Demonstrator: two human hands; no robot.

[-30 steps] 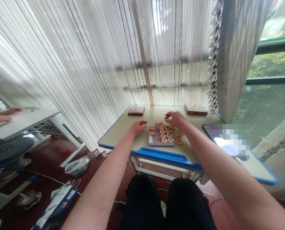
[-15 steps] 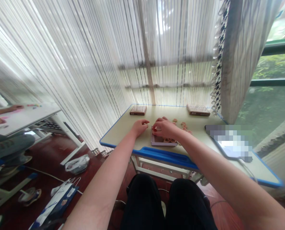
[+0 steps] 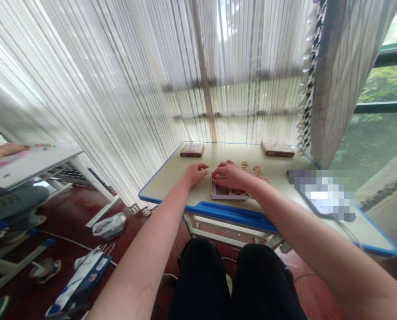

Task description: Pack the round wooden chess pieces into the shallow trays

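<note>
My right hand (image 3: 230,174) reaches over a shallow purple-grey box (image 3: 223,196), its fingertips pinched round a small round wooden chess piece at the box's far left corner. More round chess pieces (image 3: 237,192) lie inside along the box's right side, partly hidden by my wrist. Behind and to the right of that hand, several loose chess pieces (image 3: 257,171) are scattered on the table. Just left of the box, my left hand (image 3: 196,174) rests near the tabletop with bent fingers apart and nothing visible in them.
On the blue-edged table (image 3: 165,186) a flat box (image 3: 192,150) stands at the back left and another flat box (image 3: 277,149) at the back right. A blurred-out tablet-like device (image 3: 321,195) lies right with a cable. Another person's hand (image 3: 13,149) is over a white table.
The view has shifted slightly. My right hand stays at the box's left corner, its fingers turned a little on the piece. My left hand has hardly moved.
</note>
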